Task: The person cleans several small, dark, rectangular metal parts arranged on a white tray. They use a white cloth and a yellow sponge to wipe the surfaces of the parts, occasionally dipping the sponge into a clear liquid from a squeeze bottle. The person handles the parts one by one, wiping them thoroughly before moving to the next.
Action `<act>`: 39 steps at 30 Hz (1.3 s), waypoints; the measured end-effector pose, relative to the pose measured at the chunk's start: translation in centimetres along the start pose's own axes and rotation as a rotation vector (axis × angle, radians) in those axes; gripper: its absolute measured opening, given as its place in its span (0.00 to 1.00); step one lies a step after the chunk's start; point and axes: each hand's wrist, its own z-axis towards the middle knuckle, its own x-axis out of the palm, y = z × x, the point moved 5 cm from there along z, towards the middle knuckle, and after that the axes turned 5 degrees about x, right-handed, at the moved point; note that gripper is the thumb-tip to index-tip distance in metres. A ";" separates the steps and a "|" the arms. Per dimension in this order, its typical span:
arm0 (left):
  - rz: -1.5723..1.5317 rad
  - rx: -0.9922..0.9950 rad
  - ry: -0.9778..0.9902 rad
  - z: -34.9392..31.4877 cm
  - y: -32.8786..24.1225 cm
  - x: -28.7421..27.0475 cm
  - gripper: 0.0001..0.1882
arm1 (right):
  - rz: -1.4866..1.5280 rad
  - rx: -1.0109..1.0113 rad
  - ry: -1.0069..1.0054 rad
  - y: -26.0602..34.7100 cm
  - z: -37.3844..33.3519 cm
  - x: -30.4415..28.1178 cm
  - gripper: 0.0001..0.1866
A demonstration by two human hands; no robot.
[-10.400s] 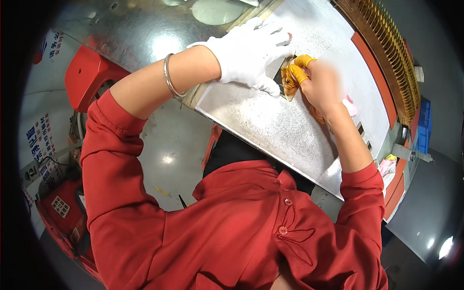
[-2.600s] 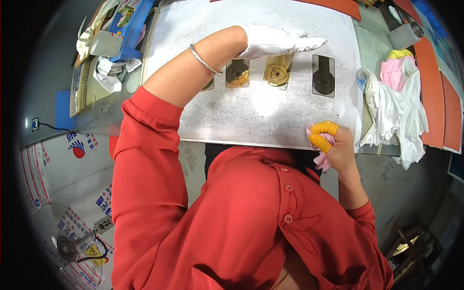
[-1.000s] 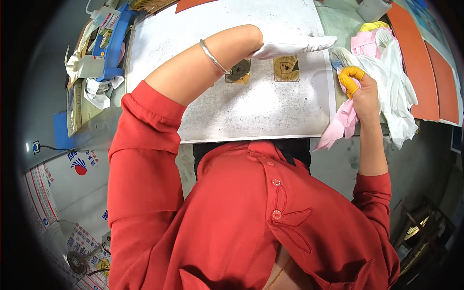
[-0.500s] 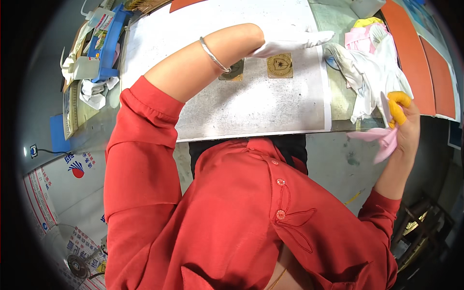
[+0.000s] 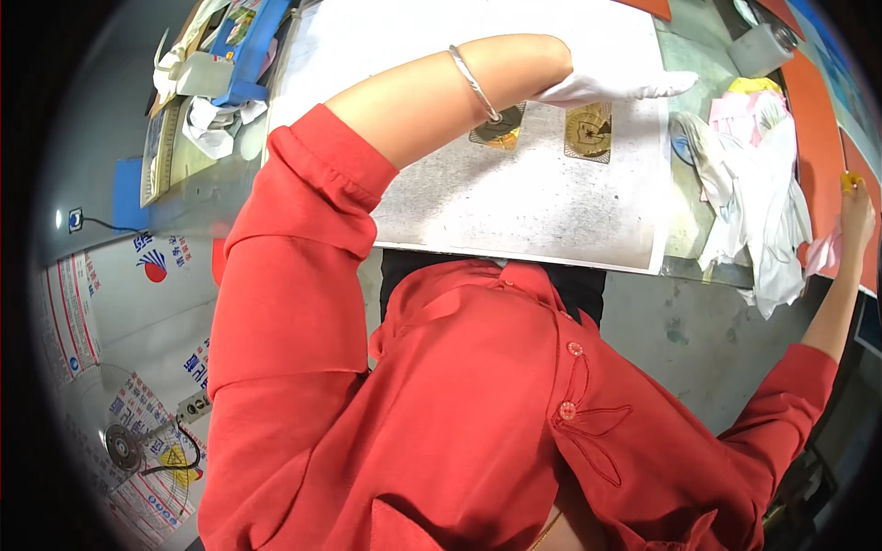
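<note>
My left hand, in a white glove, stretches its fingers to the right over a white sheet. Just beneath it lie two gold, roughly square metal pieces: a patterned one and a darker one partly covered by my wrist. Out at the far right, my right hand has yellow coverings on its fingertips and is closed. A pink cloth hangs from it, and something thin, too small to name, points up from its fingers.
A heap of white gloves and cloths lies right of the sheet, with a white bottle behind. Orange boards line the right edge. At the left stand a blue rack and a clear plastic bottle.
My right hand has moved farther right with the pink cloth, past the heap of gloves. The whole view has shifted, while my left hand stays over the gold pieces.
</note>
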 end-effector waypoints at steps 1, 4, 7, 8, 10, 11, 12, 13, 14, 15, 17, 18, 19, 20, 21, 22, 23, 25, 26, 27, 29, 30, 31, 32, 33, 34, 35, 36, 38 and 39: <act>-0.001 -0.012 -0.002 -0.4 0.0 -0.2 0.30 | 0.001 -0.002 -0.040 -0.5 1.4 1.6 0.20; -0.047 -0.019 0.019 -0.9 0.3 -0.6 0.31 | 0.105 0.080 0.071 -1.3 2.6 6.3 0.21; -0.112 0.004 0.085 -1.0 0.6 -1.0 0.32 | 0.149 0.085 0.182 -2.5 2.7 9.4 0.21; -0.137 0.015 0.117 -1.1 1.0 -1.2 0.32 | 0.198 0.083 0.151 -2.5 2.0 9.4 0.21; -0.212 0.057 0.173 -1.2 1.2 -1.7 0.33 | 0.229 0.062 0.147 -3.0 1.3 7.8 0.21; -0.243 0.061 0.181 -1.7 1.3 -2.1 0.34 | 0.176 0.040 0.221 -2.9 1.5 7.7 0.22; -0.266 0.021 0.112 -3.2 1.5 -2.6 0.35 | -0.236 -0.513 0.234 1.6 0.6 5.2 0.20; -0.290 -0.014 0.044 -4.7 1.8 -3.1 0.35 | -0.253 -0.310 0.155 5.0 -0.2 1.2 0.17; -0.053 0.005 0.049 -5.1 1.4 -3.8 0.38 | -0.270 -0.089 0.082 7.5 -1.7 -3.5 0.15; 0.199 0.015 0.043 -5.6 0.9 -4.4 0.41 | -0.129 -0.202 -0.108 8.3 -2.7 -5.3 0.15; 0.254 0.003 -0.056 -8.2 3.6 -5.0 0.43 | 0.221 -0.239 -0.110 14.4 -6.0 -11.2 0.13; 0.245 -0.003 -0.093 -9.3 3.3 -5.1 0.43 | 0.444 -0.244 -0.045 17.4 -7.9 -12.5 0.10; 0.232 -0.005 -0.127 -10.4 2.8 -5.2 0.44 | 0.474 -0.362 0.035 20.1 -9.9 -12.9 0.11; 0.280 0.025 -0.113 -10.9 2.3 -5.1 0.44 | 0.606 -0.560 0.068 22.2 -12.0 -12.5 0.13; 0.240 0.031 -0.132 -11.5 2.6 -4.6 0.44 | 0.589 -0.685 0.019 24.7 -14.0 -12.7 0.16; 0.172 0.042 -0.147 -12.2 2.6 -4.1 0.43 | 0.573 -0.709 0.013 26.7 -15.0 -13.0 0.19; 0.101 0.064 -0.156 -12.6 2.1 -3.5 0.43 | 0.459 -0.702 0.046 28.0 -15.6 -12.1 0.22; 0.158 0.011 -0.061 -12.8 1.0 -2.7 0.45 | 0.398 -0.734 0.056 29.8 -15.8 -9.9 0.15; 0.124 -0.014 -0.062 -13.1 1.1 -2.4 0.45 | 0.330 -0.739 0.180 30.3 -15.7 -8.8 0.12; 0.088 -0.030 -0.045 -12.8 1.2 -1.8 0.45 | 0.368 -0.735 0.193 29.8 -15.7 -8.0 0.14; -0.086 0.006 -0.120 -13.5 1.6 -1.1 0.45 | 0.325 -0.741 0.238 30.1 -15.1 -8.6 0.13; -0.171 -0.016 -0.097 -13.4 1.8 -0.6 0.46 | 0.486 -0.618 0.239 29.5 -15.0 -9.5 0.13; -0.439 -0.067 -0.164 -13.4 1.7 0.2 0.43 | 0.664 -0.517 0.243 28.9 -15.3 -10.8 0.13; -0.523 -0.123 -0.126 -13.2 0.9 0.6 0.43 | 0.848 -0.419 0.252 28.5 -15.7 -12.3 0.13; -0.844 -0.143 -0.155 -13.4 0.6 1.4 0.44 | 1.173 -0.251 0.411 29.0 -16.2 -13.5 0.13; -0.741 -0.076 -0.139 -13.0 0.4 1.8 0.45 | 1.467 -0.063 0.592 29.7 -17.6 -14.3 0.14; -0.745 -0.076 -0.090 -12.3 0.3 2.6 0.45 | 1.781 0.053 0.703 31.0 -19.3 -14.2 0.13; -0.689 -0.019 -0.073 -11.9 0.4 2.9 0.44 | 2.084 0.184 0.828 32.7 -20.9 -14.4 0.12; -1.201 -0.119 0.077 -12.0 -2.6 3.0 0.37 | 2.266 0.205 0.850 35.6 -23.6 -14.1 0.12; -1.058 -0.127 0.103 -12.0 -1.2 3.4 0.35 | 2.350 0.225 0.863 37.0 -24.7 -13.9 0.12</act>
